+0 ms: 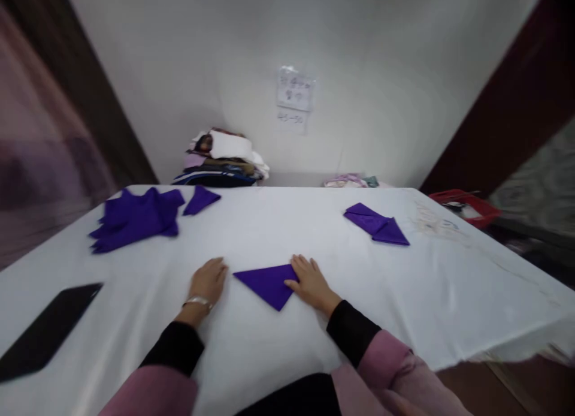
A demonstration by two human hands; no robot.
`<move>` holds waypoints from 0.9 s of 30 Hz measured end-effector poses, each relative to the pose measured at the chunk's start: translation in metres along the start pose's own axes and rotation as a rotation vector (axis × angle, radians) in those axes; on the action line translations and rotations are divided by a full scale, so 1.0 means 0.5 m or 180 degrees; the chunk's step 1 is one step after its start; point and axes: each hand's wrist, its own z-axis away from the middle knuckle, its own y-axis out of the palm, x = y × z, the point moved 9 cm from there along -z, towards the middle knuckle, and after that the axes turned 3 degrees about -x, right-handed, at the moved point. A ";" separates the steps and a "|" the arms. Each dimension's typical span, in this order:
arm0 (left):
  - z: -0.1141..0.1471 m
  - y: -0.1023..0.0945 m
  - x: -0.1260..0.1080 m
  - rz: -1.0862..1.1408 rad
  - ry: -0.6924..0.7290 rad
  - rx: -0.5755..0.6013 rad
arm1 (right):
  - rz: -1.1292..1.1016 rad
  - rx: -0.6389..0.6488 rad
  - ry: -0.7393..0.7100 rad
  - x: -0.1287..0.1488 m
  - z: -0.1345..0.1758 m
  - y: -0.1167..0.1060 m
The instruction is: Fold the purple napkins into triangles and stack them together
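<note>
On the table [287, 227], left hand [209, 282] and right hand [312, 284] lay open-fingered, the latter on a folded triangle [265, 282]; folded pieces [366, 219] sat rightward, a seemingly unfolded heap [139, 218] leftward.

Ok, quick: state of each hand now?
Left hand: open, empty, resting on the white cloth table cover.
Right hand: open, laid on the purple triangular folded cloth.

Broad table [278, 224], white-draped. Carries purple triangle [265, 282] toward centre; heaped purple cloth [139, 219] at far left, small purple piece [200, 201] just beside; folded purple fabric [366, 220] at far right; flat dark slab [49, 326] at near left.
</note>
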 end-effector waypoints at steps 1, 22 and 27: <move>0.011 -0.009 -0.028 0.0032 0.0024 -0.0012 | 0.0032 0.0011 -0.0003 -0.002 0.000 0.004; 0.107 0.030 -0.122 0.0113 -0.0043 0.0393 | 0.0529 -0.0024 -0.0087 -0.019 0.008 0.028; 0.086 -0.011 -0.012 0.0024 -0.0528 0.0051 | 0.0514 -0.0040 -0.0100 -0.020 0.009 0.030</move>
